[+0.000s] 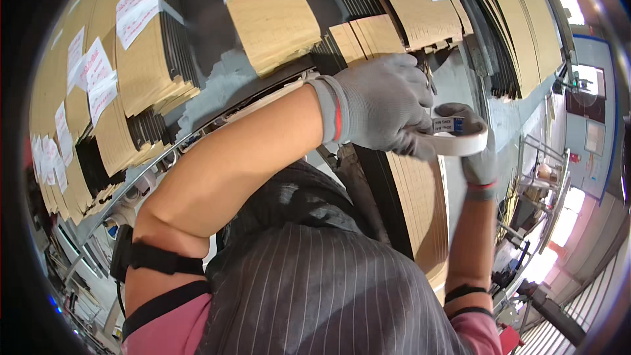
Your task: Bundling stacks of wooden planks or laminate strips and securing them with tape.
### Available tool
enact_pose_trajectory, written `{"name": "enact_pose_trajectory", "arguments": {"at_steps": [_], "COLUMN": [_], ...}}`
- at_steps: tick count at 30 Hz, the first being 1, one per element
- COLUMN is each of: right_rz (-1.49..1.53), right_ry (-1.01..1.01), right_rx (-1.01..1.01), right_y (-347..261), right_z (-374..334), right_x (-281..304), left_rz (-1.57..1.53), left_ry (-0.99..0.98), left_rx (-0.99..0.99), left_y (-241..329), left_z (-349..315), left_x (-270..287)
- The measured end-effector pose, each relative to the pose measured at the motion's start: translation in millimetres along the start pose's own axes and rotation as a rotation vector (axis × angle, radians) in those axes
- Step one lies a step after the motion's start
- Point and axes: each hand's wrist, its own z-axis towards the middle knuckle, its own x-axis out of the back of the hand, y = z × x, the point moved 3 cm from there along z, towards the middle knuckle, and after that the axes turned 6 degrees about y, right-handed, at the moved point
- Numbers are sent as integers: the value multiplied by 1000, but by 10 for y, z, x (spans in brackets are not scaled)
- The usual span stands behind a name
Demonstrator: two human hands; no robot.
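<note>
A roll of white tape (468, 144) with a printed inner core is held up between my two gloved hands. My right hand (483, 161), in a grey knit glove, is closed round its right and far side. My left hand (388, 102), in a matching glove with a red stripe at the cuff, has its fingers bent and pressed together at the roll's left edge; its fingertips are partly hidden. Just beyond my left hand is a stack of brown boards (368, 38). Below the roll, more brown strips (420, 204) stand stacked beside a black band.
Tall bundles of brown and black strips (273, 23) with white paper labels (138, 10) line the far side and left. They rest on a grey-blue surface (223, 82). A metal rack (545, 177) stands at right, before a blue-edged board (595, 125).
</note>
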Motion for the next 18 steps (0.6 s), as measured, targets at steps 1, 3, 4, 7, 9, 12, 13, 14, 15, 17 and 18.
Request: {"name": "enact_pose_trajectory", "arguments": {"at_steps": [1, 3, 4, 7, 9, 12, 13, 14, 15, 17, 18], "right_rz": [-151, 138, -316, -1324, -1246, -1481, -1346, -1296, -1152, -1282, -1258], "right_ry": [-91, -102, -176, -146, -29, 14, 75, 136, 209, 353, 369], "right_rx": [22, 293, 328, 524, 375, 376, 336, 397, 545, 719, 784], "right_y": [-244, -654, -759, -1110, -529, 122, 135, -55, -318, -839, -1095], "right_z": [-50, -156, -105, 21, 321, 542, 508, 447, 429, 554, 628], "right_x": [37, -155, -113, -505, -437, -364, -305, -236, -171, -255, -337], "left_rz": [-9, -1, -4, 191, 133, -2, 228, 597, 456, 481, 313], "left_ry": [-1, -76, -118, -74, -117, -26, -78, -284, -350, -644, -499], "left_rx": [-4, 160, 164, 234, 297, 124, 219, 114, 381, 487, 352], "left_y": [36, 35, 35, -6, 49, -15, -245, -420, -574, -358, -134], "left_z": [14, 20, 22, -136, -73, -75, -125, -244, -316, -93, 60], "left_x": [-10, -34, -1, 56, 104, 506, 812, 1036, 1385, 1281, 1142]}}
